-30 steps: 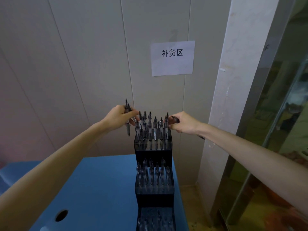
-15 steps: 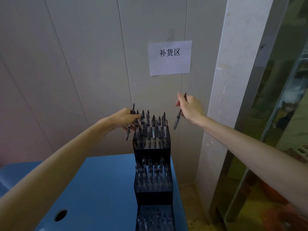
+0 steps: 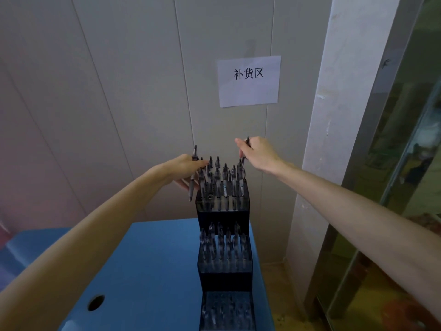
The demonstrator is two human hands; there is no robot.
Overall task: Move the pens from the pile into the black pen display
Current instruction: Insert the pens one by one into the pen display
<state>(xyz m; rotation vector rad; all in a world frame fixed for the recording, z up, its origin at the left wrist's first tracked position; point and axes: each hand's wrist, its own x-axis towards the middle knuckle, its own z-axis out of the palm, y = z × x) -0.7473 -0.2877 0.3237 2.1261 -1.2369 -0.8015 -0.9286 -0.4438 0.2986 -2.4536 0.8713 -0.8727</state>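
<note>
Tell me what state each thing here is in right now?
Left hand: grips a pen beside the top tier.
Right hand: holds another pen above the top tier.
Black pen display: upright on the blue table, tiers stocked.
Paper sign: stuck on the wall.

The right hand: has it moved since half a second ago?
Yes. The right hand, gripping a pen, has come down toward the black pen display's top tier, farther below the paper sign.
</note>
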